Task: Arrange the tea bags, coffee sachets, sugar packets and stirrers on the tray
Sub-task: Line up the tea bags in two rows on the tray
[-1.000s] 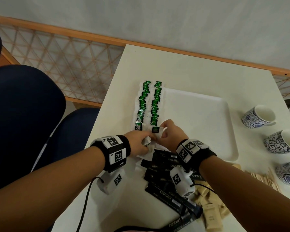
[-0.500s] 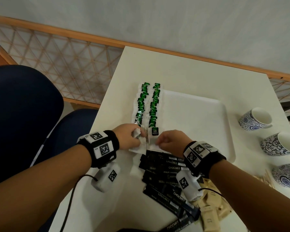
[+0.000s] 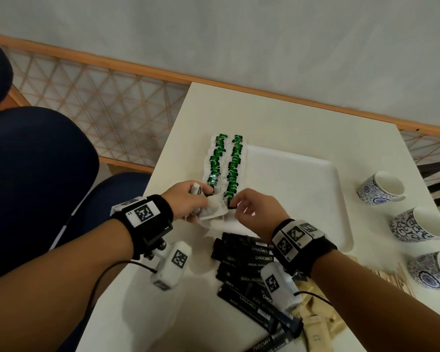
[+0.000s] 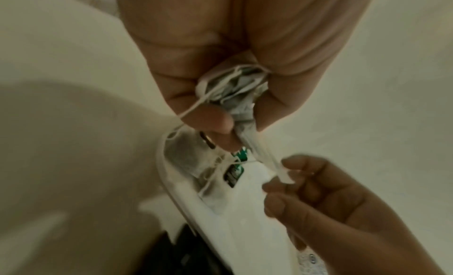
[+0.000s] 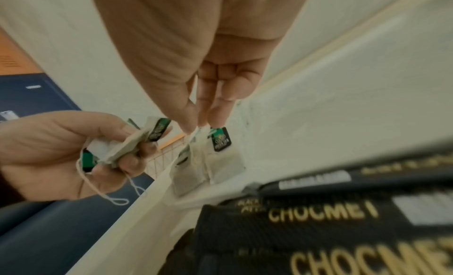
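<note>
Two rows of tea bags (image 3: 217,158) with green tags lie along the left side of the white tray (image 3: 302,194). My left hand (image 3: 201,196) grips a bunch of tea bags (image 4: 235,97) with loose strings just above the tray's near left corner. Beside it, my right hand (image 3: 235,203) pinches the top edge of one tea bag (image 5: 203,163) at the near end of the right row. Black coffee sachets (image 3: 244,257) are piled on the table below my hands. Beige sugar packets (image 3: 318,331) lie under my right wrist, wooden stirrers (image 3: 384,278) to their right.
Three blue-patterned cups (image 3: 381,189) stand on the table right of the tray. A dark blue chair (image 3: 36,174) sits off the table's left edge, and a wooden lattice rail (image 3: 99,105) runs behind it.
My hands, joined over the bunch a second ago, have parted. The left keeps the bunch; the right has carried one bag to the near end of the right row.
</note>
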`<state>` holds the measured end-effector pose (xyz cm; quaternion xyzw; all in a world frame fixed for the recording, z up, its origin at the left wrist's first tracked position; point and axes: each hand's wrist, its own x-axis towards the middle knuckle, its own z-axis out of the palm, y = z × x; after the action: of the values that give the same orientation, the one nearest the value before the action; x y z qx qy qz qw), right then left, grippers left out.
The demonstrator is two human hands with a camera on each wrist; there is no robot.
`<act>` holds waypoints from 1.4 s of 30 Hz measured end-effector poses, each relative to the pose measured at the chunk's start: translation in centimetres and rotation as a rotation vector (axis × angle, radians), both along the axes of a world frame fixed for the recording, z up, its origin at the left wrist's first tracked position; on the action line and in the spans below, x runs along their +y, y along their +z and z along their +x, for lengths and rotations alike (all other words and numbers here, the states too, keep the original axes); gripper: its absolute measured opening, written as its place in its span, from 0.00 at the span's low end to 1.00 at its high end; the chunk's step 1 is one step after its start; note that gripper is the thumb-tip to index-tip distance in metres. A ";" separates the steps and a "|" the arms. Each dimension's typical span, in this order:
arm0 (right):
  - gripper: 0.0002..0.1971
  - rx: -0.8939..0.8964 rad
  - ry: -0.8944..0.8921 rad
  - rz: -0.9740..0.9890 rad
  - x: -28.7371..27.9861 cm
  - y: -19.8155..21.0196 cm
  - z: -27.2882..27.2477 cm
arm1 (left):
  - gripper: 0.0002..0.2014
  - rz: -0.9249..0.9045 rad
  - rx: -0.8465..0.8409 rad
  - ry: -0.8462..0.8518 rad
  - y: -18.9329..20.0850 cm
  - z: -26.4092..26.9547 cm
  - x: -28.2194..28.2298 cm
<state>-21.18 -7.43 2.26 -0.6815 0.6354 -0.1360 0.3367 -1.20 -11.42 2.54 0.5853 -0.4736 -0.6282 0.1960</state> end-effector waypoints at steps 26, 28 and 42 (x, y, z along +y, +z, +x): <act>0.14 0.254 0.167 0.102 -2.5 0.4 4.1 | 0.08 0.137 0.036 0.196 0.1 4.1 -0.3; 0.13 0.231 0.141 0.105 -2.9 0.1 4.3 | 0.09 0.182 0.054 0.197 0.0 4.0 -0.2; 0.17 -0.075 0.256 -0.303 -0.8 1.1 1.7 | 0.41 0.374 0.285 -0.068 0.9 -1.6 0.3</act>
<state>-19.47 -8.19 3.38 -0.7941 0.5027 -0.2114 0.2684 -2.78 -11.08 3.42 0.5006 -0.3362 -0.7874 0.1277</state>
